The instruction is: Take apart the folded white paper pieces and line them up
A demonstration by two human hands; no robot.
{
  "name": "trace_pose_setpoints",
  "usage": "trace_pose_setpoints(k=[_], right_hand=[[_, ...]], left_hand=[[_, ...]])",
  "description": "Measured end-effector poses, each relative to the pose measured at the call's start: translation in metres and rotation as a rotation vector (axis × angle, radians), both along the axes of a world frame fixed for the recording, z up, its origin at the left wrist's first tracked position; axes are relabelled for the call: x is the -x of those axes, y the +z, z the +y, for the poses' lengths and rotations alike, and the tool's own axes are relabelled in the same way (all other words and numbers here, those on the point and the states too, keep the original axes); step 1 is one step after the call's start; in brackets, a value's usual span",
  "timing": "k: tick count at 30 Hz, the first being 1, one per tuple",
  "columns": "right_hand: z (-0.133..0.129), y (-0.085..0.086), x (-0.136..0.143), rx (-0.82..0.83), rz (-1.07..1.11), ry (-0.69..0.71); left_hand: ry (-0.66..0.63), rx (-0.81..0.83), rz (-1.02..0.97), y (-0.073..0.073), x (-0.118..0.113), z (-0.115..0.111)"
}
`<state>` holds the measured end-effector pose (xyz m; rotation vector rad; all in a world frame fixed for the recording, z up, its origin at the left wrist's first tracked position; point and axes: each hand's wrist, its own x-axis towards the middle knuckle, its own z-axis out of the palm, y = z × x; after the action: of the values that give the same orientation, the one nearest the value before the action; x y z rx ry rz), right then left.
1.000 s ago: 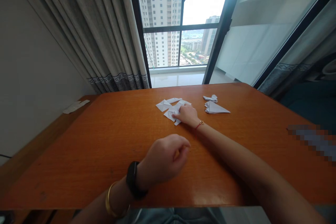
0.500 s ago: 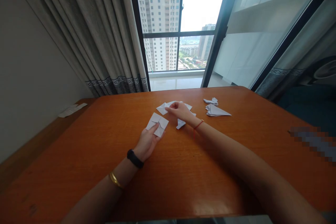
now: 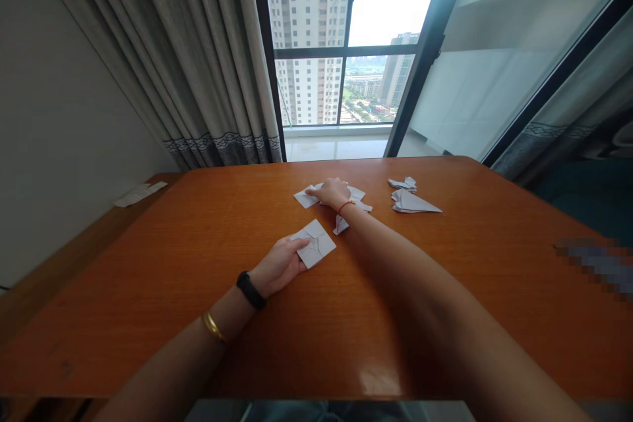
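My left hand (image 3: 283,265) holds a folded white paper square (image 3: 316,245) above the table, thumb on top and fingers beneath. Farther forward, my right hand (image 3: 332,192) is over a group of folded white papers. One flat piece (image 3: 305,197) shows at its left, near the fingertips, and another (image 3: 356,193) lies to its right. A smaller folded piece (image 3: 341,225) sits just below the right wrist. Whether the right fingers grip a paper cannot be made out.
On the orange-brown table (image 3: 198,237), a pointed folded paper (image 3: 415,202) and a smaller one (image 3: 403,183) lie at the right. White strips (image 3: 140,194) rest at the far left. Beyond are a curtain (image 3: 212,66) and a window.
The paper square in my left hand has moved right and turned somewhat. My right hand has shifted slightly left over the papers, with its fingers lower. The camera view has shifted a little.
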<state>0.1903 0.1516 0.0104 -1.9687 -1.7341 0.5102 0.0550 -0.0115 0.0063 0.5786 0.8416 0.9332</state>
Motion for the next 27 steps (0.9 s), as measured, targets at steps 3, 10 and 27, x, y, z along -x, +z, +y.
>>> trace_pose_setpoints(k=[3,10,27], right_hand=[[-0.001,0.001,0.005,0.020,0.073,0.013],[-0.045,0.023,-0.019,-0.038,0.456,0.203],[-0.163,-0.004,-0.044,0.262,0.859,0.444]], left_hand=[[-0.042,-0.006,0.031,-0.002,0.003,-0.001],[-0.097,0.063,-0.049,-0.006,0.006,0.004],[-0.074,-0.232,0.064,0.000,-0.002,-0.018]])
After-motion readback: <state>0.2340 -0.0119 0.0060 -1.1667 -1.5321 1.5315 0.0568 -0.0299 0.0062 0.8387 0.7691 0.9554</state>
